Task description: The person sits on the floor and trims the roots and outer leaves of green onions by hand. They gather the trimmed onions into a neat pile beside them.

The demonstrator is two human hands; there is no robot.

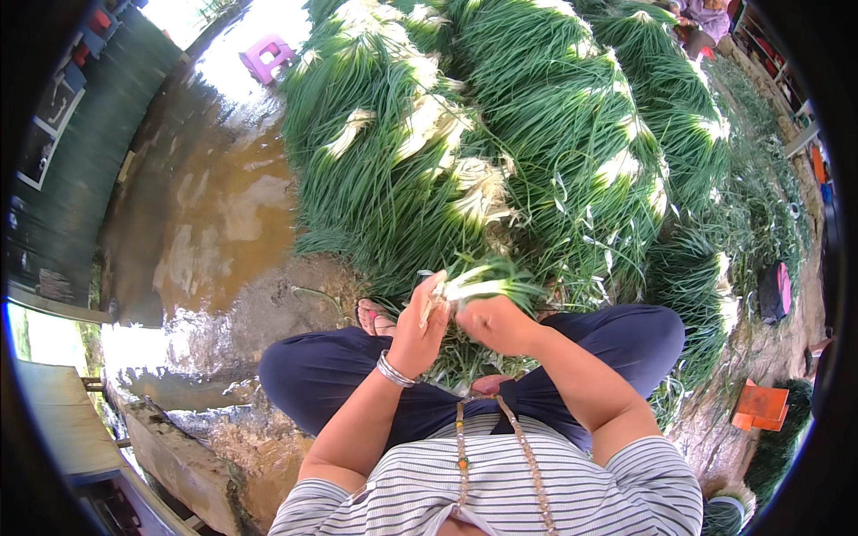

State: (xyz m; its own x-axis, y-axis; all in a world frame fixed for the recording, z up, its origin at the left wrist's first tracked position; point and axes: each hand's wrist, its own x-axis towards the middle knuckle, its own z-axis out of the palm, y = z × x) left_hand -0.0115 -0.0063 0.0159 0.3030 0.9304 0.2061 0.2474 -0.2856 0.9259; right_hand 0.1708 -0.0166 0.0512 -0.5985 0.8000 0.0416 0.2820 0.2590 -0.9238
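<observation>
Centrally, the left hand grips a spring-onion bunch; the right hand, at the bunch's five o'clock, is curled and blurred, its grip unclear. This bunch appears unfinished; whether the onion heaps, toward one o'clock, are done cannot be told.

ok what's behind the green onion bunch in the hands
The leafy pile shows past the green onion bunch; whatever lies directly behind the bunch is covered.

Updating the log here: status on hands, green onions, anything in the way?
Left hand holding green onions. Right hand curled beside them, grip unclear. Onion piles ahead, none blocking the hands.
</observation>
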